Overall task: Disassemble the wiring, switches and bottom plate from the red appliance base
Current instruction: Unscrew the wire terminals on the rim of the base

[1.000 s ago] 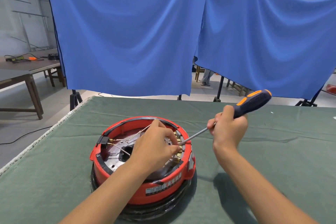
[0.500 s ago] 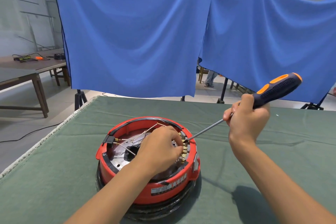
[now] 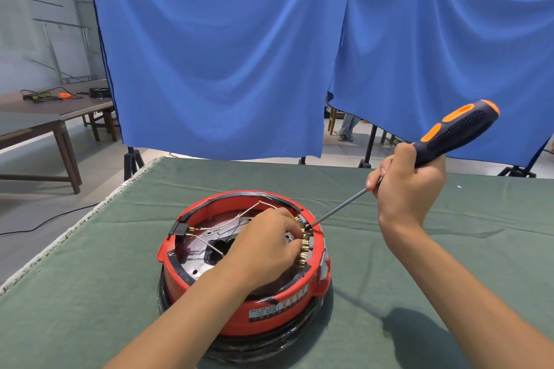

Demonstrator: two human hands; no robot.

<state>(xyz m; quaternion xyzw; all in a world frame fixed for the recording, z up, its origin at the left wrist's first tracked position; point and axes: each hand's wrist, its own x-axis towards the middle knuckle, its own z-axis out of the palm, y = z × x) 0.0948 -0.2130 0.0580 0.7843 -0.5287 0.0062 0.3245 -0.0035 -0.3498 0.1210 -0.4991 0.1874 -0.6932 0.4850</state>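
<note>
Red appliance base (image 3: 209, 287) holds wiring (image 3: 239, 217) and brass terminals (image 3: 304, 249); left hand (image 3: 266, 246) pinches these, right hand (image 3: 410, 186) grips screwdriver (image 3: 458, 129), tip hidden.

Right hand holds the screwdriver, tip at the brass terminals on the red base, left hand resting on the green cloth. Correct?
Not quite. The head view shows the left hand inside the red base, fingers at the brass terminals, not on the cloth. The rest stands: the right hand holds the screwdriver, tip at the terminals.
</note>
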